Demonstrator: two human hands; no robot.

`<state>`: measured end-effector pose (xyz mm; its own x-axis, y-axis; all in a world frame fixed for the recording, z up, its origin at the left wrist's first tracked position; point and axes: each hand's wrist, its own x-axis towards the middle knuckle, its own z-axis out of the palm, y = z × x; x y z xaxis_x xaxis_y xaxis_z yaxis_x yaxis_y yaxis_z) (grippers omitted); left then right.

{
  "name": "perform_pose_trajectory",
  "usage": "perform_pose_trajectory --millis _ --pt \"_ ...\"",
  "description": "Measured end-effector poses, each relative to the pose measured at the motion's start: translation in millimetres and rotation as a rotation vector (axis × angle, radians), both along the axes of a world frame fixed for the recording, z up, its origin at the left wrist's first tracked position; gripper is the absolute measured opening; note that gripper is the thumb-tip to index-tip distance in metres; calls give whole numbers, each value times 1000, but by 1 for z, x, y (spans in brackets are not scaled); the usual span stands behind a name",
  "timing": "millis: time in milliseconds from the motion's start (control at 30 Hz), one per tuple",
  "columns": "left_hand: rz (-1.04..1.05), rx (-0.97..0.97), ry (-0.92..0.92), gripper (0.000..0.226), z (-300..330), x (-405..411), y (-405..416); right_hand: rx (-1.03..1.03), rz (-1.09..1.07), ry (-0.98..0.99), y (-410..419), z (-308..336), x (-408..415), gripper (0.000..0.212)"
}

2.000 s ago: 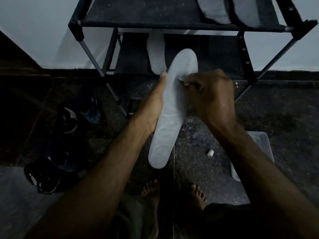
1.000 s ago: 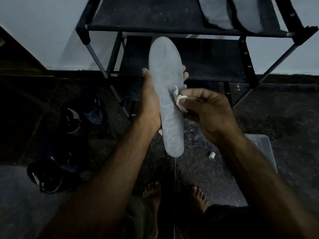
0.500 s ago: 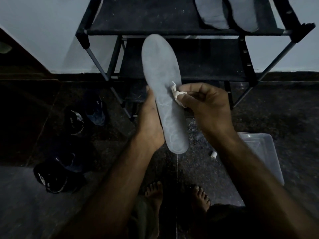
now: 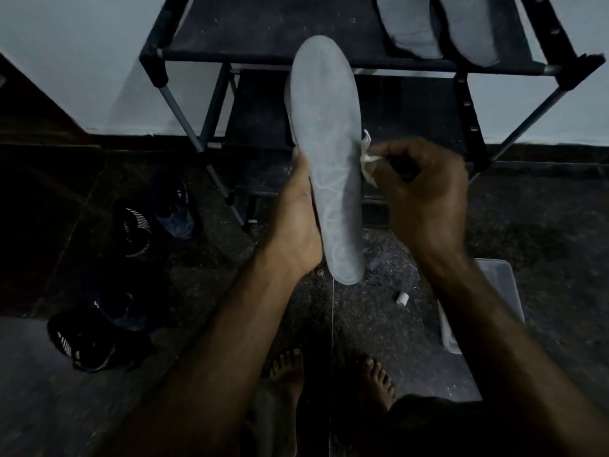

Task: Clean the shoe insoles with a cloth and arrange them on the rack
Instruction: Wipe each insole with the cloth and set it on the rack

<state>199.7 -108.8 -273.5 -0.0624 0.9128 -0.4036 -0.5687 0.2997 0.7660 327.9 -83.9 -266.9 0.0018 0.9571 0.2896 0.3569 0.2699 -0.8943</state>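
Observation:
A long grey insole [image 4: 329, 153] stands upright in front of the black shoe rack [image 4: 263, 31]. My left hand [image 4: 298, 219] grips it from behind along its left edge. My right hand [image 4: 425, 192] pinches a small crumpled white cloth [image 4: 367, 158] that touches the insole's right edge at mid-height. Two more grey insoles [image 4: 408, 24] lie side by side on the right of the rack's top shelf.
Dark shoes [image 4: 138, 229] lie scattered on the floor at the left. A clear plastic box [image 4: 501, 291] stands on the floor at the right, partly behind my right forearm. A small white cylinder [image 4: 402, 298] lies on the dark floor near my bare feet [image 4: 286, 374].
The insole was turned upright and raised toward the rack. My right hand with the cloth slid off the insole's face to its right edge.

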Motion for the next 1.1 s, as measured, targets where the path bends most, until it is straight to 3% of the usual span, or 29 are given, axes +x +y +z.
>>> perform_pose_trajectory --millis 167,267,400,533,667,833,1000,1100 --pt "-70 18 179 66 2 -1 -2 61 77 -182 -13 2 -12 9" --pt "-102 48 191 69 -1 -4 -1 97 138 -247 -18 5 -18 10" --pt "-105 58 174 66 0 -1 0 200 53 -298 -9 8 -11 14" --pt "-109 32 139 44 -7 0 2 236 38 -328 -9 6 -11 13" --pt "-118 2 150 47 -5 -9 4 151 166 -287 -18 8 -21 12" --pt "-83 -15 28 52 -1 -4 0 187 41 -299 -2 6 -4 10" --pt "-106 -18 96 65 2 -8 1 116 152 -274 -18 8 -17 10" --pt "-103 10 -78 66 5 -11 0 103 248 -266 -21 9 -21 10"
